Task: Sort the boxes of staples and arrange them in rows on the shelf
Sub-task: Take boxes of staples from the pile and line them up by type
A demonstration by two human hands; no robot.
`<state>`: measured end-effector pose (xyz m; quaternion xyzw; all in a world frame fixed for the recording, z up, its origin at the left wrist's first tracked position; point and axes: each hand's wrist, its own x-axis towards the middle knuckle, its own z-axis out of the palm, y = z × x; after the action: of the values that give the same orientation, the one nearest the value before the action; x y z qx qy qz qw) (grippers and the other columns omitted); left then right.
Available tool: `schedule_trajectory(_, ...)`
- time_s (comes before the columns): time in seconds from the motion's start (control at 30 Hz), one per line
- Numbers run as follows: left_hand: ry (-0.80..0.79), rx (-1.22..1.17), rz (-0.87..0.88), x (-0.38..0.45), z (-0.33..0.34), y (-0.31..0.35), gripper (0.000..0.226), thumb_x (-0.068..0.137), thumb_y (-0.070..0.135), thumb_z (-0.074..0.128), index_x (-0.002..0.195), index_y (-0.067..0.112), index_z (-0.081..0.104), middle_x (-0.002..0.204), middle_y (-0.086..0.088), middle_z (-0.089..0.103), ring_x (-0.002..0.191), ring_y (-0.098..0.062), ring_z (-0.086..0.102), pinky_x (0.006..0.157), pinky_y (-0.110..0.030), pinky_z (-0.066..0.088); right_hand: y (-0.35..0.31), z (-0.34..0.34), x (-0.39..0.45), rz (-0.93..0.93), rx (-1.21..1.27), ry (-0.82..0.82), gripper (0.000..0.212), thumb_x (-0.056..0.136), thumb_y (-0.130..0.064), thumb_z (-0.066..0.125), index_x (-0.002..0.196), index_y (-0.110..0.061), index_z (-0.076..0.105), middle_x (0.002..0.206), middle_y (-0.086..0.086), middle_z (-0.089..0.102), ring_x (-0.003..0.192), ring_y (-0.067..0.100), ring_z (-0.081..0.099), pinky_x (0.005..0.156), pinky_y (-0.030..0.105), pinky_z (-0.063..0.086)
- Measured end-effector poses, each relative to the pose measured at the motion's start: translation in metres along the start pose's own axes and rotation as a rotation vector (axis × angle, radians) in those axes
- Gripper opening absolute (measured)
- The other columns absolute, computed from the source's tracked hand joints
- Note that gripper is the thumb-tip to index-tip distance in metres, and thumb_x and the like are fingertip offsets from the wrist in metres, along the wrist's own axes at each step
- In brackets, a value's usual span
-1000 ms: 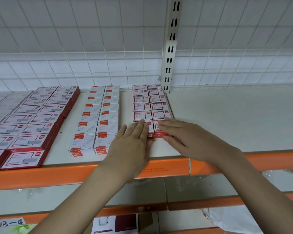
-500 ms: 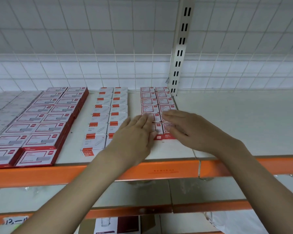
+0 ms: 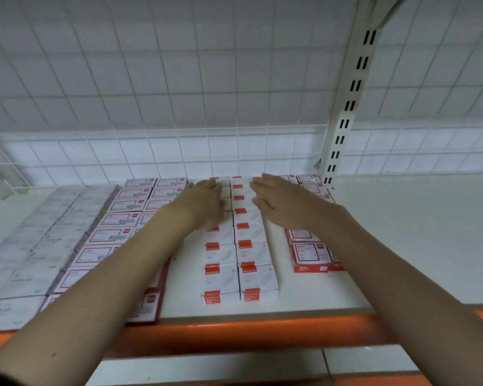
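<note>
Both arms reach forward over the shelf (image 3: 402, 246) toward 12 o'clock. The left hand (image 3: 207, 203) and right hand (image 3: 283, 203) lie palm-down, fingers straight and together, flanking the far end of the two-row white staple boxes (image 3: 240, 263). Red-bordered boxes (image 3: 308, 253) sit at 3 o'clock of these, larger red boxes (image 3: 117, 218) at 9 o'clock.

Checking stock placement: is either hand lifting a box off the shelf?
No: both the left hand and right hand lie flat over the white boxes.
</note>
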<state>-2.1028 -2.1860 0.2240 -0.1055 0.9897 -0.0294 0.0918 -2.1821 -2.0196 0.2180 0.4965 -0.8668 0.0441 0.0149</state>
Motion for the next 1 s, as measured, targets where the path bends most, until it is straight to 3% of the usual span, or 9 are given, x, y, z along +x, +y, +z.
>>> schedule_trajectory(0.13, -0.044, -0.026, 0.002, 0.023, 0.010, -0.017, 0.055, 0.101, 0.032, 0.023, 0.148, 0.007, 0.010, 0.157, -0.011, 0.004, 0.144, -0.022, 0.002, 0.117, -0.040, 0.003, -0.002, 0.017, 0.034, 0.092, -0.056, -0.097, 0.050, 0.102, -0.028, 0.024, 0.145, -0.003, 0.021, 0.154, 0.010, 0.020, 0.142, 0.023, 0.012, 0.116, 0.037, 0.010)
schedule_trajectory(0.27, -0.025, -0.097, 0.021, 0.039, 0.015, -0.022, 0.059, 0.101, 0.037, 0.019, 0.148, 0.005, 0.005, 0.157, -0.010, 0.001, 0.144, -0.021, 0.000, 0.117, -0.039, 0.005, -0.001, 0.027, 0.054, 0.165, -0.017, -0.135, 0.053, 0.101, -0.031, 0.021, 0.147, -0.006, 0.013, 0.157, 0.007, 0.009, 0.144, 0.020, 0.004, 0.117, 0.039, 0.005)
schedule_trajectory(0.5, -0.011, -0.110, 0.090, 0.066, 0.032, -0.025, 0.058, 0.100, 0.038, 0.017, 0.148, 0.006, 0.008, 0.157, -0.010, 0.004, 0.144, -0.021, 0.000, 0.117, -0.043, 0.007, 0.000, 0.038, 0.070, 0.183, 0.087, -0.121, 0.050, 0.101, -0.029, 0.022, 0.144, -0.005, 0.023, 0.154, 0.009, 0.020, 0.142, 0.017, 0.015, 0.116, 0.035, 0.011)
schedule_trajectory(0.6, 0.040, -0.135, 0.086, 0.070, 0.037, -0.024, 0.058, 0.100, 0.037, 0.013, 0.147, 0.005, 0.009, 0.157, -0.011, 0.007, 0.144, -0.021, 0.003, 0.117, -0.043, 0.008, 0.001, 0.038, 0.072, 0.190, 0.104, -0.130, 0.049, 0.102, -0.028, 0.022, 0.146, -0.006, 0.020, 0.156, 0.007, 0.016, 0.143, 0.015, 0.010, 0.116, 0.033, 0.007)
schedule_trajectory(0.7, 0.035, -0.168, 0.083, 0.065, 0.037, -0.023, 0.057, 0.101, 0.037, 0.013, 0.149, 0.008, 0.002, 0.157, -0.008, -0.001, 0.144, -0.020, -0.002, 0.117, -0.041, 0.001, 0.003, 0.038, 0.072, 0.182, 0.106, -0.129, 0.049, 0.102, -0.028, 0.021, 0.147, -0.008, 0.018, 0.156, 0.006, 0.014, 0.144, 0.014, 0.008, 0.116, 0.032, 0.005)
schedule_trajectory(0.87, 0.101, -0.167, 0.093, 0.042, 0.035, -0.015, 0.056, 0.101, 0.036, 0.012, 0.149, 0.008, 0.001, 0.157, -0.008, -0.003, 0.144, -0.019, -0.003, 0.115, -0.038, -0.002, -0.002, 0.043, 0.059, 0.147, 0.084, -0.009, 0.048, 0.101, -0.028, 0.025, 0.145, -0.007, 0.025, 0.154, 0.007, 0.021, 0.142, 0.016, 0.015, 0.116, 0.032, 0.008)
schedule_trajectory(1.0, 0.067, -0.172, 0.082, 0.023, 0.038, -0.006, 0.056, 0.101, 0.036, 0.010, 0.149, 0.008, 0.002, 0.157, -0.008, -0.003, 0.144, -0.020, -0.003, 0.116, -0.036, -0.001, -0.009, 0.051, 0.049, 0.150, 0.116, -0.037, 0.050, 0.101, -0.030, 0.023, 0.147, -0.010, 0.020, 0.156, 0.002, 0.013, 0.144, 0.011, 0.007, 0.117, 0.029, 0.005)
